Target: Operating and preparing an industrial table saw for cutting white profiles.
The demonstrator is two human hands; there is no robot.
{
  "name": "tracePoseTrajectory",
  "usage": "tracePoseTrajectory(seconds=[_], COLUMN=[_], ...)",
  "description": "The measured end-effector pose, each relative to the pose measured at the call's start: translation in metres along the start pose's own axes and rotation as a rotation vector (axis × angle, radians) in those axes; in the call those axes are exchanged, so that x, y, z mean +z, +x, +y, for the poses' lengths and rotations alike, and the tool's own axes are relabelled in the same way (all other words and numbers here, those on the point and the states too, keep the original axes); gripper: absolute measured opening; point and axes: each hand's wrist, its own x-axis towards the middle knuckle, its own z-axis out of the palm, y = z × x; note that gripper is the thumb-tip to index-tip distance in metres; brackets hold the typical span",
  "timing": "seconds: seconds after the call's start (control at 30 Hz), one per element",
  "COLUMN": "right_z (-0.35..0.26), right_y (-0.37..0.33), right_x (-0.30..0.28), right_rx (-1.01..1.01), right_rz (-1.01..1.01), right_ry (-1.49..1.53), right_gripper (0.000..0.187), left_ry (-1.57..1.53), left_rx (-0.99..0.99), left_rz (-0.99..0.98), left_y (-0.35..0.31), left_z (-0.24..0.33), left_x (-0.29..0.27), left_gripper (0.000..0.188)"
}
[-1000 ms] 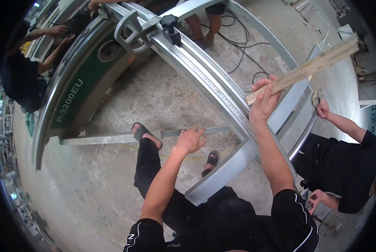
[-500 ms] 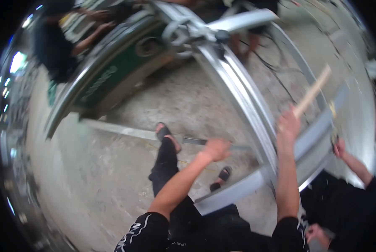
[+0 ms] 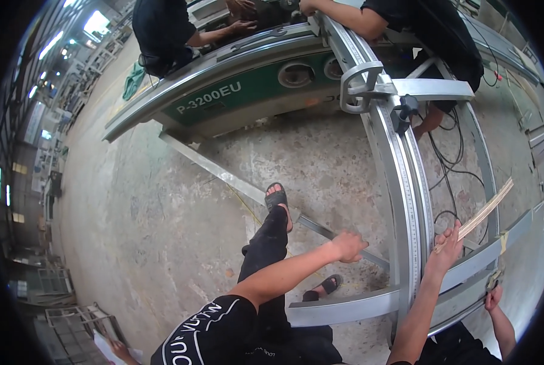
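Observation:
My right hand point(image 3: 445, 249) is closed round the lower end of a thin bundle of light wooden strips point(image 3: 486, 210), which slants up to the right. It is just right of a long metal rail point(image 3: 407, 201) with a measuring scale. My left hand point(image 3: 349, 246) hangs over the floor to the left of that rail, fingers loosely curled, with nothing visible in it. A curved-looking metal crossbar point(image 3: 345, 308) joins the rail below it. Farther up the rail sit a grey loop-shaped stop point(image 3: 361, 91) and a black knob point(image 3: 406, 109).
A green machine body point(image 3: 254, 88) with a metal sliding table point(image 3: 211, 68) stands ahead; a wrench point(image 3: 266, 39) lies on it. Co-workers bend over it at top left and top right; another's hand point(image 3: 494, 298) is at right. Black cables point(image 3: 448, 161) and a slanting floor bar point(image 3: 217, 173) lie below.
The view has swung, so the machine and rail appear farther right and sharper. My right hand still grips the strips; my left hand stays loosely curled over the floor.

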Motion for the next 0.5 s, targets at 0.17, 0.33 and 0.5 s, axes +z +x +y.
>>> tracePoseTrajectory(seconds=[0.17, 0.33, 0.5], right_z=[0.0002, 0.0012, -0.001], right_y=[-0.0001, 0.0011, -0.0018], right_x=[-0.0011, -0.0079, -0.0026], right_rx=[-0.012, -0.003, 0.0], right_rz=[-0.009, -0.04, -0.026], right_ry=[0.001, -0.012, 0.002], right_gripper=[0.03, 0.031, 0.029], left_ry=[0.007, 0.01, -0.009], left_rx=[-0.008, -0.004, 0.002], left_rz=[-0.021, -0.017, 0.003], left_y=[-0.0004, 0.0002, 0.0008], left_z=[0.0006, 0.0029, 0.001], left_x=[-0.002, -0.0016, 0.0018], left_gripper=[0.04, 0.04, 0.04])
